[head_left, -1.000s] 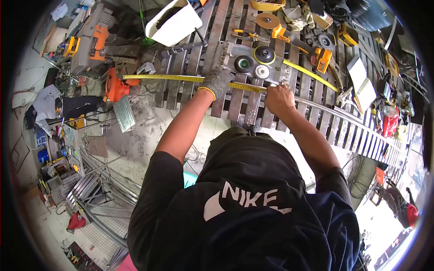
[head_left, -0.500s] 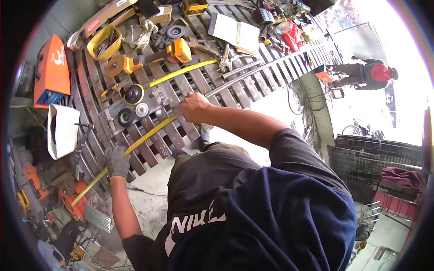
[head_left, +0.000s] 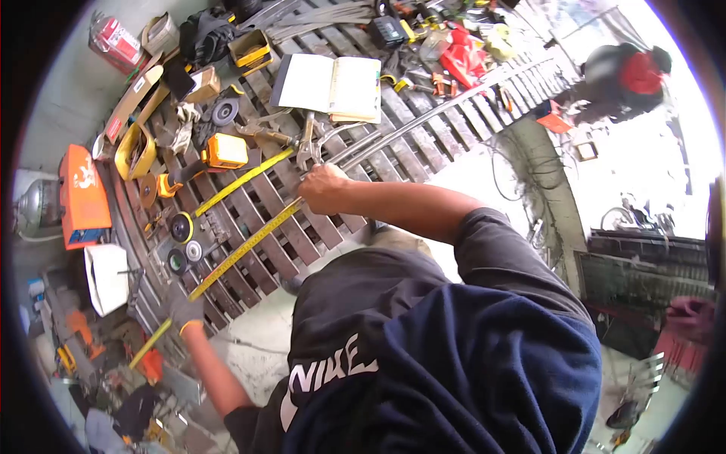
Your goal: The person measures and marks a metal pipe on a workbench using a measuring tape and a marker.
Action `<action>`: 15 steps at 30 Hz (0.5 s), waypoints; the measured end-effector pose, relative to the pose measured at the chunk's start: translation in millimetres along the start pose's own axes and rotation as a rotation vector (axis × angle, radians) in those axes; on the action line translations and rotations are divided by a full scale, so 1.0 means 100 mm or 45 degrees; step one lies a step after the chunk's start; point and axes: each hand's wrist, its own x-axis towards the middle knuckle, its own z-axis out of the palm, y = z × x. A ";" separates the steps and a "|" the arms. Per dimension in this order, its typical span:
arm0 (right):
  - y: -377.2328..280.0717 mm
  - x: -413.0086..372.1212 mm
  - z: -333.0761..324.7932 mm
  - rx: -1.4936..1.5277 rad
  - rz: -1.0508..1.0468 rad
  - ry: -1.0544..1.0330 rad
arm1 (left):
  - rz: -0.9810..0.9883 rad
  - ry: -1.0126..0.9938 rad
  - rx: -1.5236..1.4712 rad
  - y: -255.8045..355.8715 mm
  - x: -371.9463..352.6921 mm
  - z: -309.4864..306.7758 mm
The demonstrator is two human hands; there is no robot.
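Note:
A long yellow measuring tape [head_left: 246, 248] stretches diagonally above the slatted metal bench. Its upper end meets my bare right hand [head_left: 324, 189], whose fingers are closed round it near the ends of the metal tubes [head_left: 408, 129]. Lower left, my left hand [head_left: 184, 306] in a grey glove is closed on the same tape, which continues past it down to the left; the glove is somewhat blurred. A second yellow strip [head_left: 243, 180] lies on the bench, parallel to the tape. Beside my right hand is an adjustable wrench [head_left: 307, 147].
An open notebook [head_left: 330, 85], a yellow cordless grinder [head_left: 225, 151], grinding discs [head_left: 181, 227] and a yellow tray [head_left: 136, 151] rest on the bench. An orange toolbox [head_left: 83, 197] stands left. Another person [head_left: 620, 79] bends down at the upper right.
The view has turned and shifted, moving the bench items left. My left hand is lower and farther from my right hand, with more tape between them. The other person bends lower.

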 end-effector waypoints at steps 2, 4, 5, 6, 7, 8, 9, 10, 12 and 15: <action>0.22 0.10 0.32 -0.042 -0.007 0.042 | -0.117 -0.368 -0.455 1.47 0.28 -0.40; 0.36 -0.05 0.15 0.160 0.049 -0.028 | 0.018 -0.198 -0.720 1.83 0.16 0.37; 0.29 -0.01 0.02 0.034 0.152 -0.192 | 0.129 -0.151 -0.733 2.18 0.19 0.47; 0.41 0.06 0.17 -0.055 0.037 -0.104 | 0.240 -0.104 -0.743 2.54 0.23 0.58; 0.35 0.04 0.01 -0.168 -0.003 -0.207 | 0.188 -0.268 -0.644 2.80 0.30 0.33; 0.33 -0.01 -0.06 -0.115 -0.098 -0.086 | 0.148 -0.432 -0.533 3.07 0.40 0.08; 0.38 0.09 0.13 0.006 -0.040 0.083 | 0.033 -0.533 -0.415 3.14 0.47 0.16; 0.29 0.06 0.09 -0.011 -0.056 0.075 | 0.182 -0.403 -0.163 3.15 0.44 0.27; 0.40 0.08 0.03 -0.046 -0.015 0.050 | 0.344 -0.355 0.086 3.23 0.54 0.55; 0.45 0.05 -0.01 -0.065 -0.021 0.015 | 0.327 -0.395 0.091 3.26 0.60 0.77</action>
